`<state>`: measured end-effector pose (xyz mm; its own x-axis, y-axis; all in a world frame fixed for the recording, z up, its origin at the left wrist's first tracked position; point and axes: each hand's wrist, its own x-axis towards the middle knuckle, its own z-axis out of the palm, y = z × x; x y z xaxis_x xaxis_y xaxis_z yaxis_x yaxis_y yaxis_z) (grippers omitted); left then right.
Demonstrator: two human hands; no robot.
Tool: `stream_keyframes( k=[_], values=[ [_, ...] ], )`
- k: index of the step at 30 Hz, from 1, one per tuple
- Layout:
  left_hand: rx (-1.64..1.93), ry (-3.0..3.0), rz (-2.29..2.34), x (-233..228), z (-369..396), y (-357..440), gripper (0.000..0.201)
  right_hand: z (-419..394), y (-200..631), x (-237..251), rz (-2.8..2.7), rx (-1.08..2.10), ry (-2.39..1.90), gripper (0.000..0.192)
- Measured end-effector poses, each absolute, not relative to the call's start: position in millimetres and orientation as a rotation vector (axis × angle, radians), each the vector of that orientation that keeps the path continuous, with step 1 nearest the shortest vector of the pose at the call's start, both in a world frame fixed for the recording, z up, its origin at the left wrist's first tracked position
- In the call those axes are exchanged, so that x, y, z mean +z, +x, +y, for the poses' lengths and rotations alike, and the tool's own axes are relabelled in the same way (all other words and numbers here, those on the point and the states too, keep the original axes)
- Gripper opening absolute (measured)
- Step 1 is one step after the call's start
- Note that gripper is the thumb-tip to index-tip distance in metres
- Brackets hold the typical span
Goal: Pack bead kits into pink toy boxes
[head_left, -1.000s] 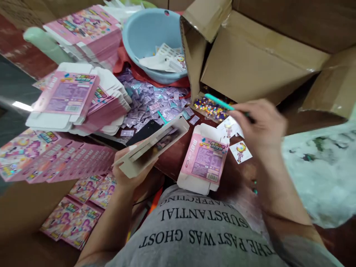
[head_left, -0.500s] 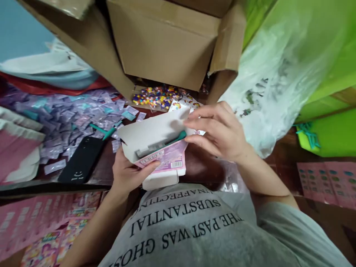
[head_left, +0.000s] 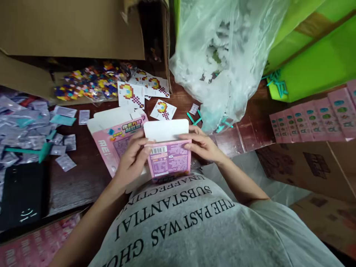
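Holding a pink box (head_left: pixel 169 159) with both hands, close to the grey shirt (head_left: pixel 194 226). Left hand (head_left: pixel 132 159) gripping the box's left edge, thumb lying across the front by the barcode. Right hand (head_left: pixel 200 145) gripping the right edge, fingers curled over the top corner. White flap (head_left: pixel 166 129) standing open at the top of the box, pointing away from the body.

Lying flat on the table (head_left: pixel 80 178) just behind the left hand: another pink box (head_left: pixel 114 139), unfolded. Resting farther back: small cards (head_left: pixel 162 109) with pixel pictures, and a bag of bright beads (head_left: pixel 89 83) under the cardboard flap (head_left: pixel 69 29). Sitting to the left: a heap of little clear packets (head_left: pixel 25 126) and a black phone (head_left: pixel 23 194). Slumping to the right: a big plastic bag (head_left: pixel 222 59), with teal sticks (head_left: pixel 194 118) beside it. Lined up far right: more pink boxes (head_left: pixel 311 116).
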<state>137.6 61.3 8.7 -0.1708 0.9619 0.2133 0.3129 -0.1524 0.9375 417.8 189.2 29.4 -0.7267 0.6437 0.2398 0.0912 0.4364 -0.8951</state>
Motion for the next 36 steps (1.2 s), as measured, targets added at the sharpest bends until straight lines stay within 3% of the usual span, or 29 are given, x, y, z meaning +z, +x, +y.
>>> stream_keyframes(
  k=[4, 10, 15, 23, 30, 36],
  values=[
    [1.511, 1.256, 1.488, 11.6, 74.2, 143.8, 0.033, 178.1, 419.4, 6.0, -1.899, 1.191, -0.686, 0.053],
    [1.239, 1.134, 1.505, 44.3, 70.8, 151.1, 0.023, 186.3, 410.5, 33.5, -1.941, 1.4, -0.63, 0.019],
    [1.324, 0.971, 1.533, 54.7, 78.7, 148.7, 0.03, 189.3, 385.3, 48.0, -1.822, 1.498, -0.77, 0.024],
    [1.291, 0.998, 1.439, 34.1, 75.1, 132.3, 0.039, 194.2, 394.0, 47.2, -1.704, 1.791, -0.802, 0.028],
    [1.35, 0.779, 1.362, 33.1, 80.4, 138.6, 0.027, 189.0, 395.5, 51.6, -1.632, 1.885, -0.856, 0.032],
    [1.272, 0.929, 1.388, 20.0, 68.0, 130.7, 0.045, 189.0, 409.2, 35.4, -1.765, 1.854, -0.723, 0.033]
  ],
)
